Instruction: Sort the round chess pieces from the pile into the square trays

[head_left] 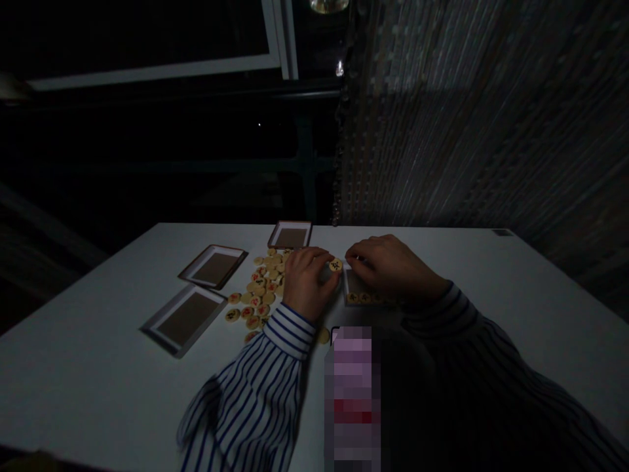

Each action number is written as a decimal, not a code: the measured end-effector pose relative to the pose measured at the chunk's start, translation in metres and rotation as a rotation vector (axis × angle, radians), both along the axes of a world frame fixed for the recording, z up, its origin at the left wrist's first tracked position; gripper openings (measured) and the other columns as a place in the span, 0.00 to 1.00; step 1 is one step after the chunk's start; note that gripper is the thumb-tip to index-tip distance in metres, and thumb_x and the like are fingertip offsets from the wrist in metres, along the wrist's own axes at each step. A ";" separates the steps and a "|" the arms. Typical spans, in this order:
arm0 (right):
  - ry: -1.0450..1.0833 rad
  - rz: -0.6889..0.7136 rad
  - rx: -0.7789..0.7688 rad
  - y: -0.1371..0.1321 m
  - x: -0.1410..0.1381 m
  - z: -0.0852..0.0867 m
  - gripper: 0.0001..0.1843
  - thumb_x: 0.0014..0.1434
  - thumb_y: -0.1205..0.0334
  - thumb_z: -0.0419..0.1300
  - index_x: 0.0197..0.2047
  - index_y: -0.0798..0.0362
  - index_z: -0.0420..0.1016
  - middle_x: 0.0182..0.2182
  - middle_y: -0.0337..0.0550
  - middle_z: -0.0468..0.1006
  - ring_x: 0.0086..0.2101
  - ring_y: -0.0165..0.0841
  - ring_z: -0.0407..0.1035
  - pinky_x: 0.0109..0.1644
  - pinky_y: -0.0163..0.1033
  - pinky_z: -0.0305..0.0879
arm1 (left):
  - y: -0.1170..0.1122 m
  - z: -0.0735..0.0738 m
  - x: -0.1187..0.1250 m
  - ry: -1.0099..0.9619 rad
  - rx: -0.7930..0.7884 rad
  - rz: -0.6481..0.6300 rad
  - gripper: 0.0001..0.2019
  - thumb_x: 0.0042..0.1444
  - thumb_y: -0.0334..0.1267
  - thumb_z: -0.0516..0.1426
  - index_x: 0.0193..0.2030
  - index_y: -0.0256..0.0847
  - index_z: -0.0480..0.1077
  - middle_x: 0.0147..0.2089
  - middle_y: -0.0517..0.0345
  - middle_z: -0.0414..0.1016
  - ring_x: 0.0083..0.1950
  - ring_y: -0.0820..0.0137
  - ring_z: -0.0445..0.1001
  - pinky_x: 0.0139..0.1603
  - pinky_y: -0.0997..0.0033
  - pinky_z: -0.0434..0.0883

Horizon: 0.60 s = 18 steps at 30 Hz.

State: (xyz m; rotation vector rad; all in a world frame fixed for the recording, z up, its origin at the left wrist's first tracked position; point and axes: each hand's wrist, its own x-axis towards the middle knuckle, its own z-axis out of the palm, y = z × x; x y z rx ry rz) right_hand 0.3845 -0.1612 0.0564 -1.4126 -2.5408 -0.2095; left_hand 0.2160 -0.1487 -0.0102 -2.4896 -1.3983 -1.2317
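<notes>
My left hand pinches a round Chinese chess piece between thumb and fingertips, its dark character facing up. Just right of it, my right hand is over a shallow box, fingers curled together at its far left corner. Whatever those fingers hold, if anything, is hidden. Along the near side of that box lies a row of chess pieces, partly covered by my right hand and sleeve. A loose pile of chess pieces, some with red characters, some dark and some blank side up, spreads left of my left hand.
On the left of the white table lie two shallow trays, a brown-edged one and a grey one. Another tray lies at the far edge. One piece and a blurred-out phone-like object are near me. A bead curtain hangs behind.
</notes>
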 end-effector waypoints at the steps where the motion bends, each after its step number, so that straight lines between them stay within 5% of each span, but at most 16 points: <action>1: 0.001 0.001 0.001 0.000 0.001 0.000 0.16 0.60 0.62 0.46 0.39 0.55 0.74 0.35 0.46 0.77 0.38 0.34 0.69 0.43 0.38 0.55 | -0.001 -0.003 0.002 0.003 -0.001 0.009 0.11 0.51 0.39 0.56 0.42 0.41 0.69 0.45 0.54 0.72 0.51 0.63 0.65 0.56 0.57 0.57; 18: 0.175 0.023 -0.150 0.013 0.015 -0.023 0.11 0.56 0.62 0.52 0.37 0.53 0.74 0.33 0.42 0.77 0.33 0.31 0.69 0.37 0.34 0.58 | -0.009 -0.030 0.013 0.003 0.004 0.006 0.08 0.51 0.37 0.57 0.39 0.41 0.71 0.39 0.54 0.75 0.46 0.65 0.70 0.57 0.56 0.55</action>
